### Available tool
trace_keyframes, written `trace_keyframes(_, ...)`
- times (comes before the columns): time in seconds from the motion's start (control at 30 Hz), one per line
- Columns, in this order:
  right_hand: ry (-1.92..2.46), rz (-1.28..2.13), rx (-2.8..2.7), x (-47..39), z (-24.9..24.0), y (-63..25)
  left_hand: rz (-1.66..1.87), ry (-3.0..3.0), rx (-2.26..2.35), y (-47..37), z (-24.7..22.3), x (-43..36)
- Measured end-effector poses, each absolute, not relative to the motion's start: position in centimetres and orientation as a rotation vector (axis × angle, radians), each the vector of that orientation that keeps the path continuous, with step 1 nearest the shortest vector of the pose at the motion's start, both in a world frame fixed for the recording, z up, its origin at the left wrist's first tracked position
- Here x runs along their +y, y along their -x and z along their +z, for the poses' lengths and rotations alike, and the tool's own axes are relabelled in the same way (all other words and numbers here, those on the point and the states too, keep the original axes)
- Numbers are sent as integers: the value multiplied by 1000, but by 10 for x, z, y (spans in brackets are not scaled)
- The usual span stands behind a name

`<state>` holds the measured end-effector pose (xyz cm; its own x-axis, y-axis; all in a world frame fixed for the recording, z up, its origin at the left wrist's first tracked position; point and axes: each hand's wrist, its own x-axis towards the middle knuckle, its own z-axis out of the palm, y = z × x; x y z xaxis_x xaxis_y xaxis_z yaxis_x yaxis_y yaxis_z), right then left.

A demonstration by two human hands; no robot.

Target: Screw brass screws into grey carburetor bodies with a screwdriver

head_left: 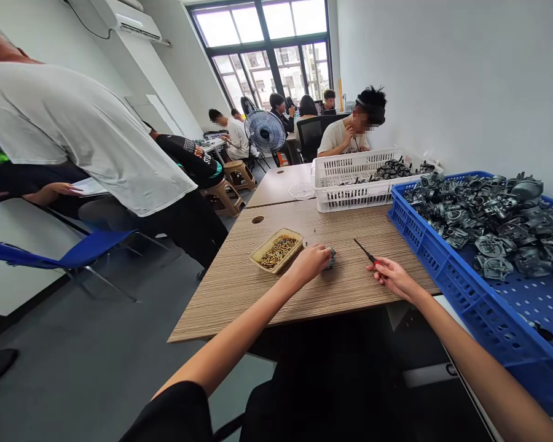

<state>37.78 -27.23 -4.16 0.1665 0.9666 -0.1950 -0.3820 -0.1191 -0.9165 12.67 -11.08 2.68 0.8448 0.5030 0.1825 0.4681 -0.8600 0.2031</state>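
My left hand (314, 261) is closed on a small grey metal part (330, 258) at the middle of the wooden table (230, 288); its fingers cover much of the part. To the right, my right hand (393, 275) grips a screwdriver (367, 253) with a red and black handle, its dark shaft pointing up and left. Beside my left hand stands a cream tray (256, 255) filled with small brass-coloured pieces. A couple of tiny bits lie on the table beyond my left hand.
A blue crate (435, 261) heaped with metal parts stands at the right. Behind it, a white basket (350, 199) holds more parts; a person (341, 138) sits beyond. At the left, a person in a white shirt (96, 135) leans over. A fan (264, 131) stands farther back.
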Motion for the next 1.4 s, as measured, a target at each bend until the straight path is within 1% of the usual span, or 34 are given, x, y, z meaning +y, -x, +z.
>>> trace_keyframes(0.1,1129,1321,-713,-273,-41,-377,604,-2708,776,-120,14,-109)
trace_keyframes(0.27,1280,1275,-875,-274,-36,-374,844,-2278,857,-122,-20,-120)
trace_keyframes(0.33,1427,1183,-1015,-274,-29,-374,973,-2176,920,-127,-32,-130)
trace_keyframes(0.4,1575,1007,-1164,-276,-17,-376,1035,-2135,939,-131,-39,-140)
trace_keyframes(0.53,1695,671,-1395,-285,20,-375,1017,-2138,879,-133,-42,-150)
trace_keyframes(0.63,1727,576,-1522,-293,48,-368,1006,-2123,830,-131,-41,-148)
trace_keyframes(0.73,1758,486,-1613,-299,66,-357,1010,-2105,815,-129,-40,-145)
trace_keyframes(0.9,1801,419,-1656,-302,76,-338,1014,-2096,805,-129,-37,-144)
trace_keyframes(1.23,1840,420,-1682,-301,80,-324,971,-2082,822,-128,-34,-145)
trace_keyframes(1.4,2042,319,-1765,-299,97,-309,1033,-2087,793,-128,-37,-144)
